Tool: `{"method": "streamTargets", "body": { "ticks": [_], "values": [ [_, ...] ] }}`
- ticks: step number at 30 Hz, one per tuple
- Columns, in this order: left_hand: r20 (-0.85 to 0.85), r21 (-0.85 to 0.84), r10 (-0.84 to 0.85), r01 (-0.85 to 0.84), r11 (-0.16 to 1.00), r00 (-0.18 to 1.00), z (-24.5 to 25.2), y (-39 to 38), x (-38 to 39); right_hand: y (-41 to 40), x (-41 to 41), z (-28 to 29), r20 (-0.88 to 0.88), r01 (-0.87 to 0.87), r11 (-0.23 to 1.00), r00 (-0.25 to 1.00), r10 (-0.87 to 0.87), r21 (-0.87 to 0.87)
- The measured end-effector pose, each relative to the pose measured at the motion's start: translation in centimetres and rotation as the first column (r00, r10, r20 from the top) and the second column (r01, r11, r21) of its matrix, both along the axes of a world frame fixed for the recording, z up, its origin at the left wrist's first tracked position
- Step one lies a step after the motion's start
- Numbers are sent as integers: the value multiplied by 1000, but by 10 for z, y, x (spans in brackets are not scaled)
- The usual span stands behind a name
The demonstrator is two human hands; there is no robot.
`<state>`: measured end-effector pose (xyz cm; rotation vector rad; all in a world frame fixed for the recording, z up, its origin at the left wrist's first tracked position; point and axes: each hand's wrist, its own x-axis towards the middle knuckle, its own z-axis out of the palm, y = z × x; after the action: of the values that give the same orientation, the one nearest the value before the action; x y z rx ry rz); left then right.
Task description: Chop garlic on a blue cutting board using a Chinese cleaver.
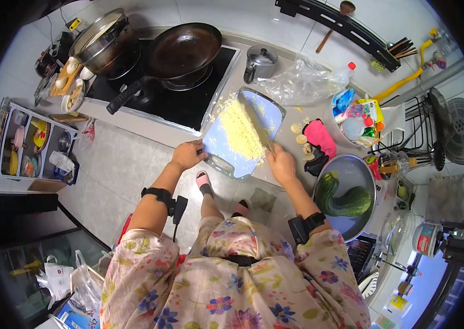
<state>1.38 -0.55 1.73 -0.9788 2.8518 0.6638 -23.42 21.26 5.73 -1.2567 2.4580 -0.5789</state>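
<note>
My right hand [282, 164] is closed on the handle of a cleaver [254, 119], whose broad blade lies along the right side of a heap of chopped pale yellow food [237, 129]. The heap rests on a blue plastic cutting board [214, 142], with loose bits scattered around it. At the board's near left corner is my left hand [190, 155], thumb and fingers at the edge; whether it grips the board is hard to tell. Several pale round slices [301, 139] lie on the counter right of the board, beside a pink and black cloth item [320, 137].
Left of the board, a dark wok [184, 51] and a steel pot [102, 45] stand on the black cooktop [182, 105]. A lidded metal pot [261, 61] and a clear plastic bag [306, 82] are behind it. At right, a metal basin [345, 164] holds a green squash [338, 197].
</note>
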Motion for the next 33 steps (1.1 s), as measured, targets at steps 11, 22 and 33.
{"method": "streamTargets", "body": {
  "ticks": [11,22,33],
  "values": [
    [7,13,-7,7,1000,1000,3,-2,-2,0,-6,-7,-22,193,978,981,-192,80],
    [34,12,17,-17,1000,999,6,3,-4,-16,14,-1,-5,-12,997,1000,12,79],
    [22,4,4,-4,1000,1000,-4,3,0,-13,15,2,1,-63,996,998,63,62]
  ]
}}
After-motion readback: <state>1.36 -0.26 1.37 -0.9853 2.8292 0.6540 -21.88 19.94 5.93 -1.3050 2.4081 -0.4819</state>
